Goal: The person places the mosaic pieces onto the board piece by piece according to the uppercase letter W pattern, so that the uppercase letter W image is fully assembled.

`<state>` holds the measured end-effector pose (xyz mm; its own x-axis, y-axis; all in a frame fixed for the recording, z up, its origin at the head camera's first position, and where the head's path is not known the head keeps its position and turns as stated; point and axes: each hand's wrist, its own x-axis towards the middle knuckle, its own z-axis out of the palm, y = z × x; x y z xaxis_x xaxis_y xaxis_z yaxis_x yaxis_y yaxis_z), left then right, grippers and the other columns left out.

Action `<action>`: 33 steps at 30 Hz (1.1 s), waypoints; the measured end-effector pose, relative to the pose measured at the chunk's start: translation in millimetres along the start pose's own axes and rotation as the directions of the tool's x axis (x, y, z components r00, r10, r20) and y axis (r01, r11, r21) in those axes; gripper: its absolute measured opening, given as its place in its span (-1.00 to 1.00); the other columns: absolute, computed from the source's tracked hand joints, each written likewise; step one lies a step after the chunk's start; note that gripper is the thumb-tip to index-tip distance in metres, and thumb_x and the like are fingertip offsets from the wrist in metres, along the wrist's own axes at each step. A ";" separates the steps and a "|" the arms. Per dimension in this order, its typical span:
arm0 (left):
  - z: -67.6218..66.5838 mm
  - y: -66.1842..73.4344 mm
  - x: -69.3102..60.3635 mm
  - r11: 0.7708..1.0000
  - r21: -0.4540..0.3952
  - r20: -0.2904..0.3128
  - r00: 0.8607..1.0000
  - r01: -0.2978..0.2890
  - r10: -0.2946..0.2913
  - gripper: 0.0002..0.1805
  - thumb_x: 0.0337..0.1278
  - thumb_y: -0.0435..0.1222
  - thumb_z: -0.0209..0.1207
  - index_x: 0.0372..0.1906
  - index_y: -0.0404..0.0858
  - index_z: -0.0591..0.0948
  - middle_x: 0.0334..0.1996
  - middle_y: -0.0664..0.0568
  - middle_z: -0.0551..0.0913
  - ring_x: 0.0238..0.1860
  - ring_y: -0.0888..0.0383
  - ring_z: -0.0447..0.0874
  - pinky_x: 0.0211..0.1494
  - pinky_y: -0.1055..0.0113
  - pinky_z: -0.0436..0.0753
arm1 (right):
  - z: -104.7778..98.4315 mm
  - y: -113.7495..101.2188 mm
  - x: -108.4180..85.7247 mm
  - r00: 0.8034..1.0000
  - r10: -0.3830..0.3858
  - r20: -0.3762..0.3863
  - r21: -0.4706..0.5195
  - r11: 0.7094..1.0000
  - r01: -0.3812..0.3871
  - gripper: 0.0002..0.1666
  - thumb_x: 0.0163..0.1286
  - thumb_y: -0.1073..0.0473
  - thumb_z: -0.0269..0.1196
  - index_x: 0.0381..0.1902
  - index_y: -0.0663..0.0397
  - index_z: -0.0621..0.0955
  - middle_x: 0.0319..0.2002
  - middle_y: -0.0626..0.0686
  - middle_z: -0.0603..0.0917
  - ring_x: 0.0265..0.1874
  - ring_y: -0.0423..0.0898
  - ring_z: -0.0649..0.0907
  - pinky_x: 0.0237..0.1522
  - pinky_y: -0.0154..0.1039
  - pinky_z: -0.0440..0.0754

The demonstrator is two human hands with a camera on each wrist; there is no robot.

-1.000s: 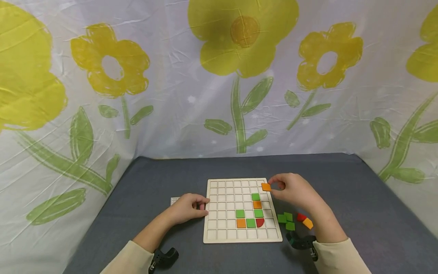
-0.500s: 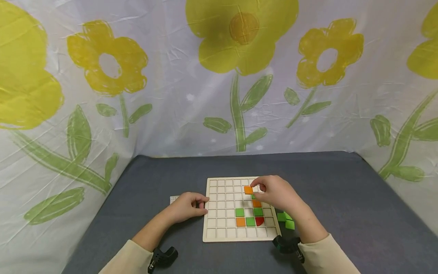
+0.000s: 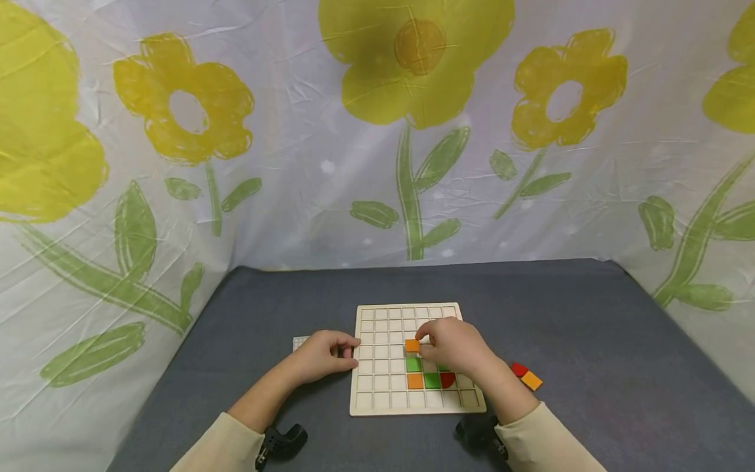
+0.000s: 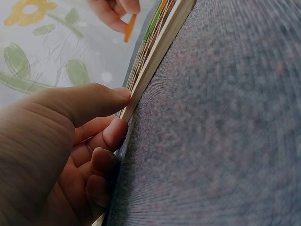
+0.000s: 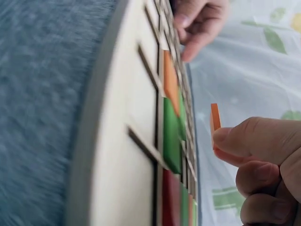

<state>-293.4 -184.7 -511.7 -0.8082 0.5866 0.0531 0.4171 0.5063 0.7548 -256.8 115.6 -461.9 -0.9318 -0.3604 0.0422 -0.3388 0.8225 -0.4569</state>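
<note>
The wooden grid board (image 3: 381, 394) lies flat, with its left edge between the thumb and fingers of my left hand (image 3: 323, 357); the left wrist view shows this grip (image 4: 70, 136). My right hand (image 3: 454, 344) pinches an orange square tile (image 3: 411, 345) over the board, just behind a green tile (image 3: 413, 364). In the right wrist view that orange tile (image 5: 215, 117) stands clear of the board, on edge to the camera. An orange tile (image 3: 415, 381), a green tile (image 3: 432, 381) and a red rounded piece (image 3: 448, 379) sit in one row. My right hand hides cells behind them.
To the board's right, a red piece (image 3: 519, 370) and an orange tile (image 3: 531, 381) lie on the dark grey cloth (image 3: 283, 292). A small white gridded sheet (image 3: 299, 342) shows partly behind my left hand. A flower-printed curtain (image 3: 283, 196) hangs beyond the table.
My right hand has carried the orange tile leftward and nearer, from the board's far right corner to above its middle. Its forearm now covers the loose green tiles. My left hand keeps its grip.
</note>
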 end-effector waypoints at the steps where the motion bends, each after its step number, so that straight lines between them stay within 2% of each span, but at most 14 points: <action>1: -0.1 0.4 -0.2 1.000 -0.001 0.001 1.000 -0.001 0.001 -0.68 0.23 -0.30 0.41 0.04 -0.34 0.73 -0.46 0.19 0.59 -0.63 0.34 0.29 -0.34 0.38 0.43 | 2.3 0.5 0.3 1.000 -0.002 -0.001 -0.005 1.000 0.002 -0.75 0.31 0.24 0.30 -0.07 0.02 0.78 -0.73 -0.14 0.41 -0.75 -0.24 0.25 -0.60 -0.27 0.15; 3: -0.2 0.7 -0.5 1.000 0.000 0.005 1.000 -0.005 0.005 -0.69 0.23 -0.30 0.41 0.04 -0.33 0.73 -0.46 0.18 0.59 -0.63 0.34 0.29 -0.33 0.38 0.43 | 5.8 1.3 0.3 1.000 -0.010 -0.007 -0.018 1.000 0.010 -0.75 0.31 0.24 0.30 -0.08 0.03 0.79 -0.76 -0.15 0.40 -0.76 -0.24 0.24 -0.60 -0.26 0.14; 7: -0.7 1.0 -0.1 1.000 0.003 0.009 1.000 -0.017 0.017 -0.68 0.24 -0.29 0.41 0.04 -0.33 0.72 -0.45 0.16 0.60 -0.64 0.36 0.28 -0.32 0.38 0.44 | 9.8 2.6 1.1 1.000 -0.018 -0.018 -0.052 0.999 0.017 -0.80 0.32 0.21 0.35 -0.11 0.01 0.79 -0.72 -0.20 0.45 -0.71 -0.24 0.32 -0.59 -0.25 0.29; 16: 0.4 -0.3 -0.4 1.000 0.006 0.009 1.000 -0.015 0.015 -0.74 0.23 -0.29 0.41 -0.03 -0.31 0.73 -0.45 0.17 0.60 -0.63 0.36 0.28 -0.32 0.37 0.44 | 13.5 4.9 3.1 1.000 -0.017 -0.017 -0.061 0.998 0.016 -0.84 0.36 0.18 0.37 -0.13 -0.02 0.80 -0.52 -0.18 0.63 -0.60 -0.21 0.45 -0.51 -0.21 0.45; 21: 1.4 -2.8 0.1 1.000 0.008 -0.004 1.000 -0.012 0.012 -0.66 0.21 -0.30 0.42 0.05 -0.35 0.73 -0.45 0.18 0.60 -0.61 0.35 0.31 -0.30 0.37 0.46 | 13.9 6.6 2.8 1.000 -0.029 0.000 -0.058 0.998 0.029 -0.84 0.38 0.20 0.36 -0.13 -0.03 0.81 -0.54 -0.19 0.60 -0.61 -0.21 0.44 -0.53 -0.22 0.42; 28: 1.8 -4.1 0.5 1.000 0.016 -0.003 1.000 0.001 -0.001 -0.65 0.21 -0.27 0.42 0.06 -0.32 0.73 -0.44 0.19 0.60 -0.61 0.34 0.32 -0.31 0.37 0.45 | 13.3 6.3 1.9 0.999 -0.043 -0.011 -0.065 0.997 0.042 -0.84 0.36 0.22 0.38 -0.12 -0.06 0.80 -0.38 -0.14 0.70 -0.55 -0.22 0.48 -0.50 -0.22 0.45; 33: 1.0 -3.8 1.5 1.000 0.025 -0.003 1.000 -0.006 0.006 -0.71 0.21 -0.28 0.42 0.00 -0.30 0.74 -0.45 0.19 0.60 -0.61 0.34 0.32 -0.32 0.36 0.44 | 15.5 7.3 2.9 0.998 -0.049 -0.026 -0.058 0.997 0.047 -0.83 0.36 0.23 0.38 -0.12 -0.09 0.81 -0.28 -0.09 0.76 -0.51 -0.21 0.50 -0.48 -0.20 0.47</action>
<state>-295.7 -185.0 -515.2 -0.8068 0.5878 0.0597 0.4324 0.5186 0.7376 -259.9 113.7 -478.9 -0.9171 -0.3890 0.0872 -0.3897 0.8287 -0.4019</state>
